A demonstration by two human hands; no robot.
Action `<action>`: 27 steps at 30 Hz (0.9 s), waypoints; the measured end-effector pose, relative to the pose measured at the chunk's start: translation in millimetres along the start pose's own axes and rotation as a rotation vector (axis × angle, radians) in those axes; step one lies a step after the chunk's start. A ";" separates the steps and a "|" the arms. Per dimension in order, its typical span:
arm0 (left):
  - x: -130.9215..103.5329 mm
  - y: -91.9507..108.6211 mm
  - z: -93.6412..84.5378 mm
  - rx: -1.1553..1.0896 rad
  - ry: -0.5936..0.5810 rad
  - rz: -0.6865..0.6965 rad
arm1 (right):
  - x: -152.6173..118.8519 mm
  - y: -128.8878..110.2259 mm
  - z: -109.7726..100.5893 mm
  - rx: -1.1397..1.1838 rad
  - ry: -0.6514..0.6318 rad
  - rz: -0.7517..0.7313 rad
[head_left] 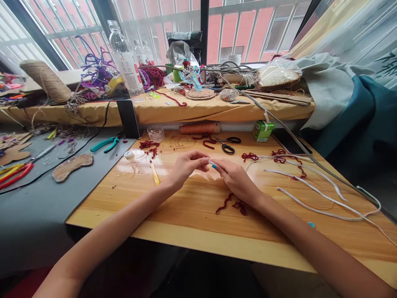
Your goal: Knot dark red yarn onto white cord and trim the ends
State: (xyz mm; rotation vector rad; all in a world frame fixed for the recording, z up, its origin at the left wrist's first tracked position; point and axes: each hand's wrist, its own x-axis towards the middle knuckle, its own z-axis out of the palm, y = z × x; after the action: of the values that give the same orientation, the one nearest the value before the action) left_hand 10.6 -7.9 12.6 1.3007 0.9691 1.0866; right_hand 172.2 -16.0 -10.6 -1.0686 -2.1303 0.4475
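Above the middle of the wooden table, my left hand [194, 163] and my right hand [229, 171] meet with fingers pinched. Between their fingertips shows a short bit of white cord [211, 162]; the rest of it is hidden by my fingers. A blue-green spot sits at my right thumb tip. Under my right wrist lie dark red yarn pieces [231, 203]. Several loose white cords [313, 184] spread over the table to the right. A yellow-handled tool [155, 174] rests beside my left wrist.
Behind my hands are black scissors [228, 148], a clear cup [155, 133], an orange thread spool [199, 128] and a green carton [263, 130]. Teal pliers [105, 144] lie at the left. A cluttered shelf [217, 111] borders the back. A grey cable [288, 138] crosses the right side.
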 end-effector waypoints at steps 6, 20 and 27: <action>-3.9 2.8 4.6 -0.021 -0.013 0.004 | -3.7 -3.2 -4.2 -0.267 0.014 -0.049; -4.0 -4.0 -0.9 0.426 -0.093 0.288 | 2.7 2.9 -7.3 -0.049 -0.063 -0.154; -9.2 -2.1 6.6 0.849 -0.011 0.557 | 6.9 6.2 -24.5 -0.010 0.087 0.036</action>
State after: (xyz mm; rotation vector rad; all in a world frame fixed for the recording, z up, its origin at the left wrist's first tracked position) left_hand 15.0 -18.3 10.4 2.3692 1.1432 1.1019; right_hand 190.4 -6.9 5.8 -1.1134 -2.0424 0.3999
